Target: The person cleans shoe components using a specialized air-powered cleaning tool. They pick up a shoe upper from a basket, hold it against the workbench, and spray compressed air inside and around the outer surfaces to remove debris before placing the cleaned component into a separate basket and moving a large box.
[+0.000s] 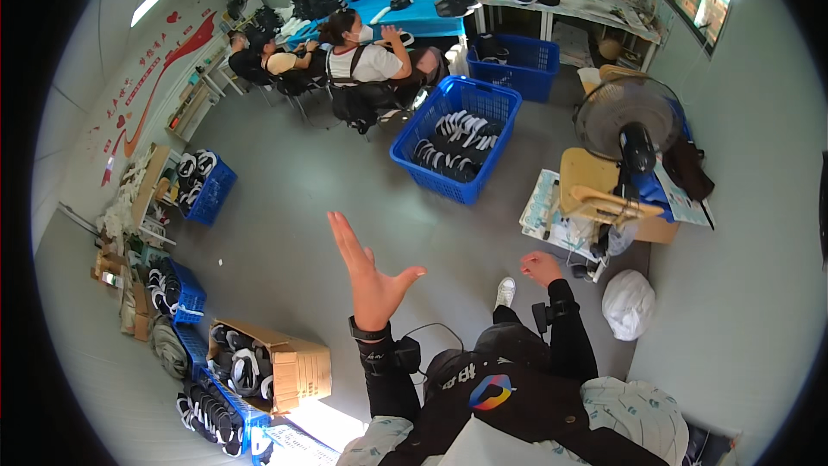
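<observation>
My left hand [371,280] is raised in front of me with fingers stretched and thumb spread out. It touches nothing, and grey floor shows behind it. My right hand [541,267] is held lower, to the right, with its fingers curled in; nothing shows in it. Dark straps with small devices circle both wrists. Beyond my hands stands a blue plastic basket [454,187] holding rows of black-and-white shoes [466,134]. One white shoe [505,292] on my foot shows below my right hand.
Seated people [371,65] work along a blue-covered table [431,9] at the back. A fan [636,147], a wooden chair [591,181] and a white bag [628,305] stand on the right. A cardboard box [300,371] and blue baskets [213,194] of shoes line the left.
</observation>
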Motion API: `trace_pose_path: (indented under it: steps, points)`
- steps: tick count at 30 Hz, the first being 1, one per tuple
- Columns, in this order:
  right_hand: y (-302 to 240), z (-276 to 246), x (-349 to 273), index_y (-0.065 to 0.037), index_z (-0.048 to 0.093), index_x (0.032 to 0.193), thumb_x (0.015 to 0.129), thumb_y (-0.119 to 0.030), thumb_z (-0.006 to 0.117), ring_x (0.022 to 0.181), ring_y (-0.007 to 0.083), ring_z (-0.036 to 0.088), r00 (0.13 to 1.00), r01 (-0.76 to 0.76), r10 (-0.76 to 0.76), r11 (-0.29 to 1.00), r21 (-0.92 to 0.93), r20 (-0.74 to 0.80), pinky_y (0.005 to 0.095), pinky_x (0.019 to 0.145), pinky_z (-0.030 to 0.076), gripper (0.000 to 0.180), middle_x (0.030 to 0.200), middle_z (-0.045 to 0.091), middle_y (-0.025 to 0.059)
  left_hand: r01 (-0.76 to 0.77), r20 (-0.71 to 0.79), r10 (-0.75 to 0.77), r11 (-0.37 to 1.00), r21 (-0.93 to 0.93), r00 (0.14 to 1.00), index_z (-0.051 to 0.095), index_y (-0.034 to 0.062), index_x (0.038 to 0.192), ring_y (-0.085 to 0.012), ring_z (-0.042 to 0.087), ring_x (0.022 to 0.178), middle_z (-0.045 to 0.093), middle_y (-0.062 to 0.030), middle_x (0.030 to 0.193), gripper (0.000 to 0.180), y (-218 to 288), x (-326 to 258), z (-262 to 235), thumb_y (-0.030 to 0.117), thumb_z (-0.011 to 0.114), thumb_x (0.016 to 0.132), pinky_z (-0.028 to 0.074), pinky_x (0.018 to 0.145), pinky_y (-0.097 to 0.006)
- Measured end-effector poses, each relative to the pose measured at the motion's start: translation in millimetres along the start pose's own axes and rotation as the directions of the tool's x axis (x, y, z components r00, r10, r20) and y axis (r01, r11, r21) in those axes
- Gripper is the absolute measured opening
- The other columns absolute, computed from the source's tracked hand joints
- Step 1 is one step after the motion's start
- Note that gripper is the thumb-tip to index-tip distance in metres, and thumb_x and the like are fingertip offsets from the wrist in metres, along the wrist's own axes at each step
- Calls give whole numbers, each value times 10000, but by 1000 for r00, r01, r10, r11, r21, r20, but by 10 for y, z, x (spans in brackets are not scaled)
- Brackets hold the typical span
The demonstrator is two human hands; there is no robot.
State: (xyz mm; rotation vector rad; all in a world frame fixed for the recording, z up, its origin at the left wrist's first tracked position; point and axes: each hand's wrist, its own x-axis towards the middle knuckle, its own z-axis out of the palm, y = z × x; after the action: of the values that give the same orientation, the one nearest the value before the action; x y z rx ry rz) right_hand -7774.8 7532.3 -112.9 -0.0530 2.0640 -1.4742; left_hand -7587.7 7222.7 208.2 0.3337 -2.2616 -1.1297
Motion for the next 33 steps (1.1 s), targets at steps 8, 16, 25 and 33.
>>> trace_pose_path:
  steps: [8, 16, 25, 33]
  points:
    - [-829, -574, 1546, -2, 698, 1069, 922, -139, 590, 833, 178, 723, 995, 85, -84, 996, -14, 58, 313, 776, 555, 228, 893, 753, 96, 13, -27, -12, 999, 38, 1000, -49, 183, 1658, -391, 100, 1577, -10, -116, 1724, 1512, -85, 1587, 836, 532, 961, 588, 335, 1123, -686]
    - [-1162, -923, 2705, 9, 693, 1097, 920, -82, 589, 824, 161, 714, 997, 33, -37, 997, 63, 67, 309, 748, 577, 224, 925, 737, 92, 51, -5, -51, 997, 53, 999, -48, 180, 1659, -381, 82, 1582, -23, -108, 1727, 1449, -415, 2857, 1525, 443, 961, 652, 328, 1119, -694]
    - [-1623, -1184, 4013, 18, 687, 1084, 910, -85, 594, 822, 175, 714, 1000, -3, 1, 997, 83, 22, 297, 754, 572, 222, 899, 734, 102, 84, 21, -85, 996, 15, 996, -26, 183, 1662, -388, 84, 1580, 4, -110, 1720, 1337, -997, 4252, 2110, 331, 930, 740, 334, 1120, -683]
    - [-2174, -1438, 5326, -5, 688, 1071, 964, -103, 550, 794, 170, 711, 992, -93, 102, 989, 119, -72, 296, 724, 573, 200, 894, 735, 92, 113, 46, -115, 993, 29, 992, 12, 180, 1664, -377, 143, 1565, 45, -115, 1715, 1228, -1769, 5681, 2363, 219, 881, 797, 355, 1111, -665]
